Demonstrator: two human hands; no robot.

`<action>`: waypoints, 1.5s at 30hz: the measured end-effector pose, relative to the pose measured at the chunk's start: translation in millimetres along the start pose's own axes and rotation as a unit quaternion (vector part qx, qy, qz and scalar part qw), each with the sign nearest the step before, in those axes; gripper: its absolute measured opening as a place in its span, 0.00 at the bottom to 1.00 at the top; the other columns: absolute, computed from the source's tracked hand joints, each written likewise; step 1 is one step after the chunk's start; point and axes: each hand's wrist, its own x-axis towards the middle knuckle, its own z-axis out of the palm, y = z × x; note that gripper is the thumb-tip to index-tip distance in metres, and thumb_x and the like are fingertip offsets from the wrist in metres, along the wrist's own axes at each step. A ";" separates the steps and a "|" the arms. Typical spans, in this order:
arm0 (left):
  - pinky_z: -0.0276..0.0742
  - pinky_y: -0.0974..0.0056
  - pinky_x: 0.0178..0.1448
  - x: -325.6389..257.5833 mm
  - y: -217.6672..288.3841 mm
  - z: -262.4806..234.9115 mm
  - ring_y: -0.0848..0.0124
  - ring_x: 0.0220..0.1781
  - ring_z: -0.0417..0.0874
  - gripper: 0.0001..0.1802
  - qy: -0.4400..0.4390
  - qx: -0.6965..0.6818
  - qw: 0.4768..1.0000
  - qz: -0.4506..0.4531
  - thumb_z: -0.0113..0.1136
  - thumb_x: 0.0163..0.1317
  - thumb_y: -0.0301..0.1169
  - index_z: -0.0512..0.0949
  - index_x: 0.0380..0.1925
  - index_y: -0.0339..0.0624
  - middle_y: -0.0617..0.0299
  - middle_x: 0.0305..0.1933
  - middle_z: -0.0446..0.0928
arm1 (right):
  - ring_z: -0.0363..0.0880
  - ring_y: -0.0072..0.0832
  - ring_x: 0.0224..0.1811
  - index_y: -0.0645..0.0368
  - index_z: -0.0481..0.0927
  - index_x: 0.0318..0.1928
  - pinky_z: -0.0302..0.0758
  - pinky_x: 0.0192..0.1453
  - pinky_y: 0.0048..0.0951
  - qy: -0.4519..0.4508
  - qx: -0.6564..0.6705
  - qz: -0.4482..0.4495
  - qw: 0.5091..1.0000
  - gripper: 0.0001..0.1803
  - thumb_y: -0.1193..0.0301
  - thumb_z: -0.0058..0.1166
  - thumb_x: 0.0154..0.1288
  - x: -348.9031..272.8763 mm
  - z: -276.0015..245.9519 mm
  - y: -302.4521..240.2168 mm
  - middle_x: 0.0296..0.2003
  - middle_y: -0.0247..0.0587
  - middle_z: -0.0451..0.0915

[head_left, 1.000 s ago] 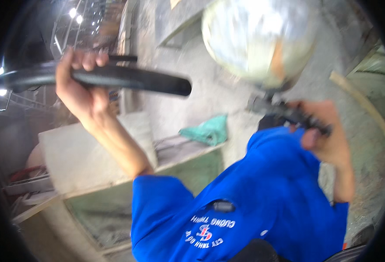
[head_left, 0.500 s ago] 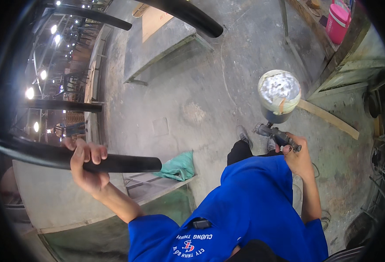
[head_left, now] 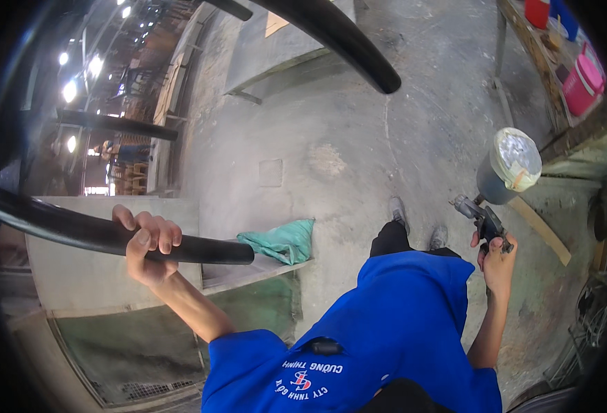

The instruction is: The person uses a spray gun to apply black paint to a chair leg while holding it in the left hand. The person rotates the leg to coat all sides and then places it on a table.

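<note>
My left hand point(head_left: 151, 249) is wrapped around a black, rounded furniture leg point(head_left: 210, 250) at the left, a little back from its blunt end. A second black leg point(head_left: 348, 48) juts in from the top, and a third black leg point(head_left: 121, 125) shows farther left. They seem to belong to one piece, whose body is lost in the dark rim. On the right, my right hand point(head_left: 499, 267) grips a spray gun point(head_left: 486, 221) by its handle, well apart from the legs. On the gun sits a dark paint cup point(head_left: 497, 177) with a whitish, smeared top.
A teal sack point(head_left: 283, 241) lies on a ledge beside the held leg's end, above a greenish panel point(head_left: 248, 303). A grey low table point(head_left: 296, 58) stands beyond. At right are a wooden bench point(head_left: 534, 51) with a pink bucket point(head_left: 582, 89) and a wooden strip point(head_left: 541, 230) on the floor.
The spray gun and right hand have moved right, farther from the held leg, and the cup leans more to the right. The left hand still grips the leg. The whole view has shifted.
</note>
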 end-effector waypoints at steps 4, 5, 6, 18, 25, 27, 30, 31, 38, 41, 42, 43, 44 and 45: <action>0.74 0.59 0.29 -3.0 3.0 -53.0 0.71 0.18 0.69 0.17 -0.040 -0.016 0.999 0.010 0.57 0.61 0.21 0.59 0.43 0.45 0.63 0.21 0.64 | 0.68 0.13 0.16 0.68 0.80 0.47 0.63 0.19 0.19 -0.003 -0.003 0.004 1.000 0.49 0.25 0.46 0.64 0.3 0.7 -4.8 0.27 0.33 0.80; 0.74 0.60 0.28 -4.6 1.7 -66.0 0.70 0.18 0.69 0.18 -0.063 -0.032 0.997 0.010 0.58 0.60 0.20 0.60 0.42 0.45 0.63 0.21 0.65 | 0.68 0.13 0.16 0.68 0.80 0.47 0.63 0.19 0.19 -0.008 -0.006 0.001 1.000 0.50 0.25 0.46 0.64 0.5 0.1 -4.7 0.27 0.33 0.80; 0.74 0.60 0.28 -3.4 1.6 -79.2 0.70 0.18 0.69 0.17 -0.081 -0.029 0.996 0.008 0.58 0.60 0.21 0.60 0.42 0.45 0.63 0.21 0.65 | 0.68 0.13 0.16 0.69 0.80 0.47 0.63 0.19 0.19 -0.012 -0.009 -0.001 1.000 0.50 0.25 0.46 0.64 2.0 -1.4 -4.9 0.27 0.33 0.80; 0.82 0.56 0.47 -1.2 -18.2 -168.2 0.66 0.36 0.79 0.15 0.320 0.151 0.935 0.028 0.66 0.67 0.35 0.74 0.46 0.41 0.62 0.35 0.76 | 0.68 0.13 0.16 0.69 0.80 0.44 0.64 0.19 0.20 0.006 -0.041 -0.003 0.999 0.48 0.26 0.46 0.66 8.1 -11.1 8.4 0.27 0.34 0.80; 0.80 0.64 0.49 22.4 -24.8 -172.7 0.70 0.40 0.84 0.16 0.326 0.408 0.853 0.017 0.68 0.70 0.37 0.82 0.47 0.34 0.56 0.41 0.85 | 0.65 0.14 0.13 0.67 0.78 0.45 0.60 0.15 0.19 0.010 -0.003 -0.002 1.000 0.46 0.27 0.47 0.67 2.3 -5.5 7.4 0.29 0.38 0.80; 0.76 0.65 0.47 38.6 -23.4 -158.9 0.72 0.37 0.84 0.20 0.311 0.508 0.803 0.020 0.67 0.70 0.42 0.85 0.39 0.30 0.57 0.37 0.86 | 0.65 0.14 0.13 0.67 0.78 0.45 0.59 0.15 0.19 0.021 -0.020 0.007 1.000 0.46 0.27 0.46 0.67 3.7 -6.3 6.7 0.30 0.38 0.80; 0.77 0.65 0.54 54.6 -22.5 -115.0 0.68 0.48 0.83 0.28 0.372 0.583 0.715 0.098 0.68 0.70 0.41 0.76 0.58 0.28 0.50 0.49 0.84 | 0.65 0.14 0.13 0.67 0.78 0.45 0.59 0.15 0.19 0.002 -0.032 0.008 0.999 0.47 0.27 0.45 0.67 5.4 -10.9 5.0 0.30 0.37 0.80; 0.78 0.62 0.58 50.4 -10.3 -95.7 0.63 0.54 0.83 0.32 0.366 0.532 0.755 0.113 0.68 0.70 0.40 0.70 0.65 0.30 0.44 0.59 0.79 | 0.65 0.14 0.13 0.67 0.78 0.46 0.58 0.15 0.20 -0.021 -0.021 0.006 1.000 0.47 0.27 0.45 0.67 6.2 -13.1 4.2 0.30 0.37 0.80; 0.83 0.38 0.54 -42.7 31.1 70.2 0.39 0.49 0.84 0.63 -0.016 0.125 0.971 0.203 0.36 0.65 0.77 0.42 0.79 0.32 0.30 0.55 0.75 | 0.65 0.14 0.13 0.68 0.78 0.47 0.57 0.14 0.20 -0.055 -0.037 0.011 0.998 0.45 0.29 0.45 0.70 11.8 -27.2 4.0 0.30 0.37 0.79; 0.86 0.47 0.39 -56.6 39.9 105.0 0.48 0.33 0.85 0.59 0.198 0.260 0.935 0.136 0.37 0.69 0.74 0.46 0.77 0.29 0.34 0.44 0.78 | 0.65 0.14 0.13 0.68 0.78 0.47 0.57 0.14 0.20 -0.076 -0.039 0.023 0.996 0.45 0.30 0.45 0.70 15.9 -31.7 6.0 0.30 0.37 0.79; 0.86 0.49 0.35 -54.8 42.4 109.7 0.50 0.30 0.84 0.57 0.206 0.272 0.931 0.127 0.37 0.70 0.73 0.47 0.76 0.28 0.36 0.41 0.78 | 0.65 0.14 0.13 0.68 0.78 0.47 0.58 0.15 0.20 -0.082 -0.040 0.026 0.996 0.45 0.30 0.45 0.71 16.5 -33.7 5.8 0.30 0.36 0.79; 0.86 0.51 0.33 -54.2 44.1 116.0 0.52 0.27 0.83 0.57 0.213 0.287 0.927 0.111 0.38 0.70 0.72 0.49 0.75 0.28 0.37 0.39 0.79 | 0.65 0.14 0.14 0.67 0.78 0.47 0.58 0.15 0.20 -0.095 -0.023 0.024 0.995 0.44 0.30 0.45 0.71 18.2 -36.6 5.8 0.30 0.36 0.79; 0.86 0.52 0.31 -54.1 45.4 120.6 0.53 0.25 0.83 0.56 0.207 0.271 0.931 0.129 0.39 0.70 0.72 0.50 0.74 0.28 0.37 0.37 0.79 | 0.64 0.14 0.14 0.67 0.79 0.47 0.58 0.15 0.21 -0.091 -0.045 0.021 0.995 0.44 0.31 0.44 0.72 19.3 -39.1 5.3 0.30 0.36 0.79; 0.86 0.52 0.31 -56.4 47.5 126.2 0.53 0.23 0.82 0.55 0.205 0.258 0.934 0.138 0.40 0.71 0.71 0.51 0.73 0.28 0.38 0.35 0.79 | 0.64 0.14 0.14 0.67 0.79 0.47 0.58 0.16 0.21 -0.098 -0.052 0.015 0.994 0.43 0.31 0.44 0.72 20.3 -42.4 4.8 0.30 0.36 0.80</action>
